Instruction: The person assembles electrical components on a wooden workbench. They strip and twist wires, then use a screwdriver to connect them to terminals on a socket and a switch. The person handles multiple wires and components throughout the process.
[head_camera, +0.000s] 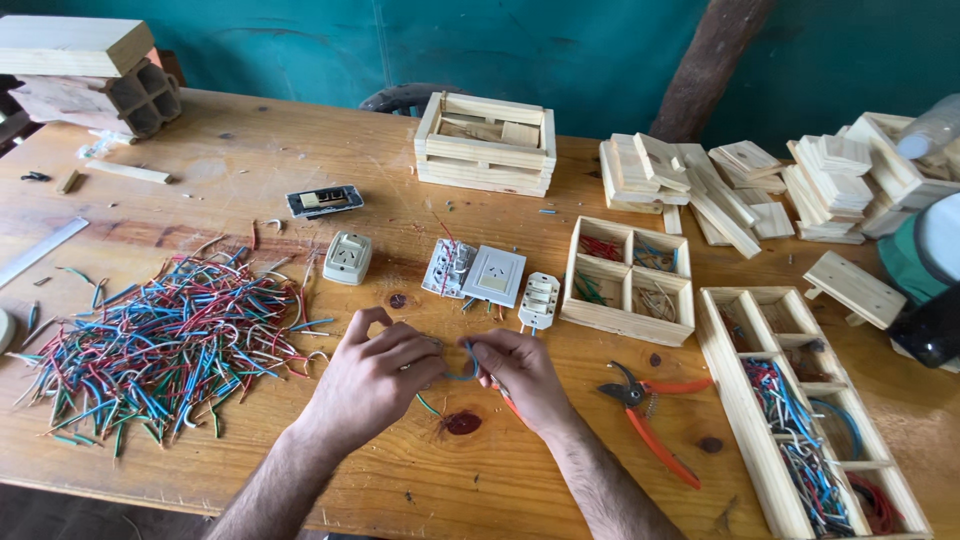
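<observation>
Left hand: the left hand (372, 375) sits near centre, low in view, fingers curled in a narrow pinch on one end of a short blue wire (464, 372); forearm runs off toward 7 o'clock.
Right hand: the right hand (522, 375) lies just beside the left, at its 3 o'clock, thumb and fingers closed on the other end of the same wire; an orange piece shows under the palm, too hidden to name.
Blue wire: bent in a small curve between the two hands, above the wooden table (250, 165).
Cutters: orange-handled cutters (650, 410) lie at 3 o'clock of the hands, near but apart, jaws toward the hands.
Wire heap: a loose pile of cut wires (165, 345), red, blue, green and white, at 9 o'clock.
Long tray: a divided wooden tray (735, 400) at 4 o'clock, with wires in its compartments.
Fittings: a white socket (348, 258) at 11 o'clock; switch plates (490, 275) at 12 o'clock.
Small box: a four-compartment wooden box (615, 318) at 1 o'clock.
Far: a slatted wooden crate (485, 150) at 12 o'clock; stacked wood pieces (720, 185) at 2 o'clock.
</observation>
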